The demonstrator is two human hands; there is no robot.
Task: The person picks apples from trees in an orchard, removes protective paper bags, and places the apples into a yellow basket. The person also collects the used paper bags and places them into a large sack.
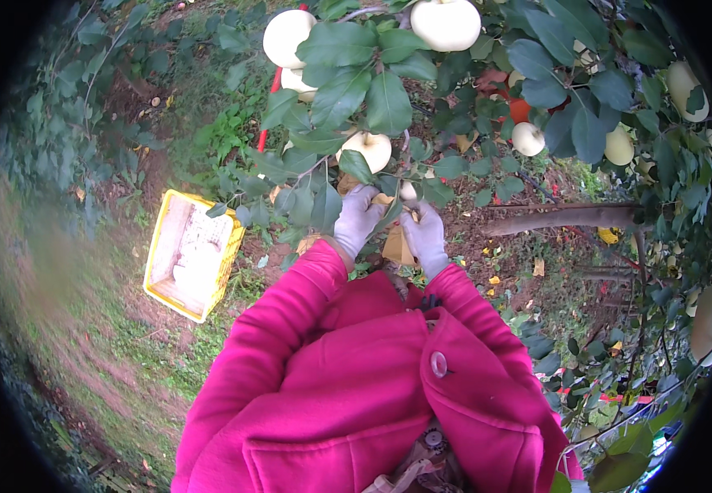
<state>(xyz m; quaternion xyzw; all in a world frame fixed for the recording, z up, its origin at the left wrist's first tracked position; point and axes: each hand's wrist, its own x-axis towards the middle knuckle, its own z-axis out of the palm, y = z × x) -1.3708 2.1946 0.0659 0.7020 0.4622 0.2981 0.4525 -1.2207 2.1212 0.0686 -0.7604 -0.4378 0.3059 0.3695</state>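
Note:
My left hand (357, 220), in a pale glove, is raised among the apple leaves just below a pale yellow apple (368, 151). Its fingers are curled beside a bit of tan paper, partly covered by leaves, so its grip is unclear. Close by on the right, my gloved right hand (425, 239) has its fingers closed on a brown paper bag (398, 248), which hangs beneath them. A small pale fruit (408, 191) shows between and just above both hands. Two larger pale apples (289, 38) (446, 23) hang higher on the branch.
A yellow plastic crate (157, 259) with pale contents I cannot make out stands on the ground to the left. A red pole (270, 111) rises behind the leaves. To the right are a tree trunk (568, 220) and more apples (528, 139) on leafy branches.

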